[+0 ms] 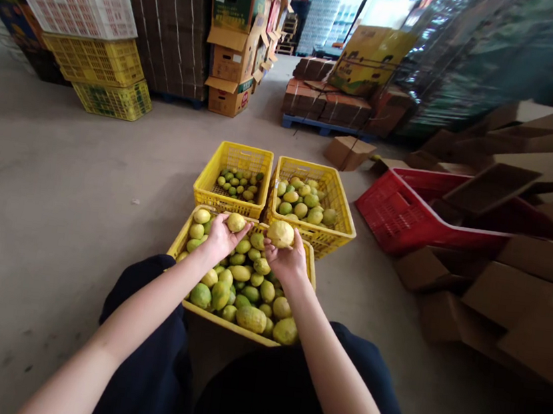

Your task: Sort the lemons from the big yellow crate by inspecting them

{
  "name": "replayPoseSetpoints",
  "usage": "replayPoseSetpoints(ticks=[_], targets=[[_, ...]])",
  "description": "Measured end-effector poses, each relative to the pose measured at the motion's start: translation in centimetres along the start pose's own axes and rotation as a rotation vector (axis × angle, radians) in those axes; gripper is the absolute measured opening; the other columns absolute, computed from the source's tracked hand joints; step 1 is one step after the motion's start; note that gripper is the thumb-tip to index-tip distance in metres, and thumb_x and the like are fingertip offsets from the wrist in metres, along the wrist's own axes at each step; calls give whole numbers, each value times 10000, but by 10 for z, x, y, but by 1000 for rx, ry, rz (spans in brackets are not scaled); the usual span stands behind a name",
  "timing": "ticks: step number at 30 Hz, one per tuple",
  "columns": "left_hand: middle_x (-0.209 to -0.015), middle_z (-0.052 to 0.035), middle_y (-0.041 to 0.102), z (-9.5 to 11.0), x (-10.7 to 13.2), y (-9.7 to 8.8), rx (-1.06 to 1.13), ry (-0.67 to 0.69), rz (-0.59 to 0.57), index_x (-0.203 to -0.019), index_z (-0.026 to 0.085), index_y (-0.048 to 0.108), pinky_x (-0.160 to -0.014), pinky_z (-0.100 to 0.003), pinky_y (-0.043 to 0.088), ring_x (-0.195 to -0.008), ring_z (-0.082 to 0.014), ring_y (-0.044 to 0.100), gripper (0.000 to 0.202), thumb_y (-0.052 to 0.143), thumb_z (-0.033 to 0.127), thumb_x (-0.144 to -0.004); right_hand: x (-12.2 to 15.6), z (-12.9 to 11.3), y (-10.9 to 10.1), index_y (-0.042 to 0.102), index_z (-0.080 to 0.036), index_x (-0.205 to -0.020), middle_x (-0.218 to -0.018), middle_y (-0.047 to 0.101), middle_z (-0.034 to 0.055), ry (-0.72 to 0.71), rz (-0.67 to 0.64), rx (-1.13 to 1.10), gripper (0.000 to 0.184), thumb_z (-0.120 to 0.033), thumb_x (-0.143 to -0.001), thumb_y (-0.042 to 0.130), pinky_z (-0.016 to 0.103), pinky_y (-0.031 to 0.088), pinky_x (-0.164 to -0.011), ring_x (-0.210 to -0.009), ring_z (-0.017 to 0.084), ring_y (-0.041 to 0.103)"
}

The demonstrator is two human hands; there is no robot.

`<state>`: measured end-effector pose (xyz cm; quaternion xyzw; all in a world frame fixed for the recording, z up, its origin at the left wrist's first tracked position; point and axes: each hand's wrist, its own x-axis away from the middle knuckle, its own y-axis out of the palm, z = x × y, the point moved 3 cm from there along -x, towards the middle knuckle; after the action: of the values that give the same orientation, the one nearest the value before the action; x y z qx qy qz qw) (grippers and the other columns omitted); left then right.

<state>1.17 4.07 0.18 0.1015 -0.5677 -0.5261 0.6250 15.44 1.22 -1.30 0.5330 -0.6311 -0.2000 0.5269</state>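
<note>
My left hand (222,237) is closed around a small yellow lemon (235,222), held up over the far side of the near crate. In my right hand (287,259) rests a larger, paler lemon (280,234), gripped by the fingers and thumb. Below both hands stands a yellow plastic crate (228,328) full of green and yellow lemons (241,273). Behind it on the left, a second yellow crate (202,186) has small greenish lemons on its floor. Beside that one, a third yellow crate (338,236) holds bigger lemons (302,197).
A red crate (387,210) and a heap of loose cardboard boxes (524,284) lie on the right. Stacked crates (97,61) stand at the back left, near tall carton stacks (231,60). Flattened cartons and a yellow box (370,60) sit on a blue pallet (311,127).
</note>
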Motion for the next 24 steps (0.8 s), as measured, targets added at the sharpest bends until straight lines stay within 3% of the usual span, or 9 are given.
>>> replayPoseSetpoints(ticks=[6, 13, 20, 24], targets=[[-849, -97, 673, -5, 0, 0, -40, -26, -20, -1106, 101, 589, -553, -184, 596, -775, -163, 712, 284, 417, 306, -1008, -1, -1, -1, 604, -246, -1059, -683, 708, 21, -54, 58, 24, 245, -430, -902, 569, 205, 560, -434, -561, 166, 668], [-840, -93, 671, -5, -4, -1, -55, -21, -13, -1045, 121, 604, -544, -167, 589, -776, -157, 714, 204, 500, 286, -986, -6, 2, -5, 638, -227, -953, -697, 714, 17, -51, 121, 77, 260, -470, -861, 627, 195, 593, -488, -597, 149, 682], [-800, -65, 670, -3, -4, -3, -102, 44, -13, -930, 123, 602, -592, -171, 591, -722, -132, 689, 150, 555, 261, -963, -16, 3, -12, 661, -238, -913, -789, 731, 27, -114, 147, 102, 260, -478, -816, 680, 281, 640, -618, -730, 185, 700], [-802, -56, 664, -3, -6, -4, -106, 110, -11, -911, 137, 580, -598, -176, 589, -686, -117, 670, 107, 609, 238, -930, -17, 5, -11, 618, -249, -932, -904, 722, 24, -198, 117, 137, 282, -390, -743, 773, 359, 655, -704, -876, 212, 704]])
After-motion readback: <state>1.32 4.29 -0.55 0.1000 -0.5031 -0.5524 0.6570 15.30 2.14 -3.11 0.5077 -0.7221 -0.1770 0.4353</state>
